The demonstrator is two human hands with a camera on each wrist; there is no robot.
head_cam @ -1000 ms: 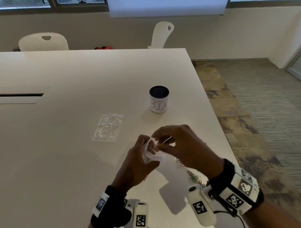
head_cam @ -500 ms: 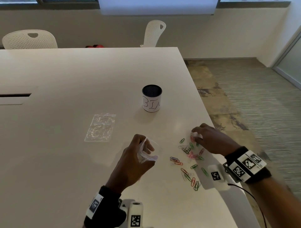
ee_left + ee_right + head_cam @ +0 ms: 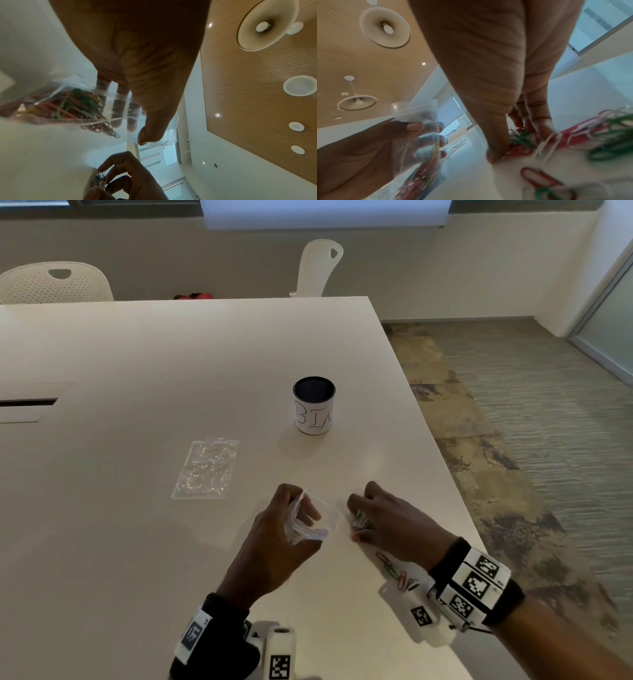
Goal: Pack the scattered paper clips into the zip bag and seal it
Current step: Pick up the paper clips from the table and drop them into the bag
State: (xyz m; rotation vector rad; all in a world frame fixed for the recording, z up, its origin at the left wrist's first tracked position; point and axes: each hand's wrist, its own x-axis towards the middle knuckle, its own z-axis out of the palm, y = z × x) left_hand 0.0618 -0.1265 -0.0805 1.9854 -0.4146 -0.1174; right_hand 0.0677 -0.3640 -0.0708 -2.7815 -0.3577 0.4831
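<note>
My left hand (image 3: pixel 301 510) holds a small clear zip bag (image 3: pixel 308 529) upright just above the white table, mouth open, thumb on one lip and fingers behind. Coloured paper clips (image 3: pixel 72 104) lie in the bag's bottom. Just right of the bag, my right hand (image 3: pixel 358 520) is on the table with its fingers curled, pinching a bunch of paper clips (image 3: pixel 360 521); the left wrist view shows those pinched clips (image 3: pixel 99 177) between thumb and fingers. More loose clips (image 3: pixel 394 571) lie on the table under my right wrist, and they appear red, green and white (image 3: pixel 599 136) beside the fingers.
A black cup with a white label marked BIN (image 3: pixel 314 405) stands beyond the hands. A flat stack of empty clear bags (image 3: pixel 205 470) lies to the left. The table's right edge (image 3: pixel 455 484) runs close to my right hand. Two white chairs stand at the far side.
My right hand left the bag's mouth, reached right to the scattered clips, then drew a bunch back leftwards beside the bag. My left hand kept holding the bag.
</note>
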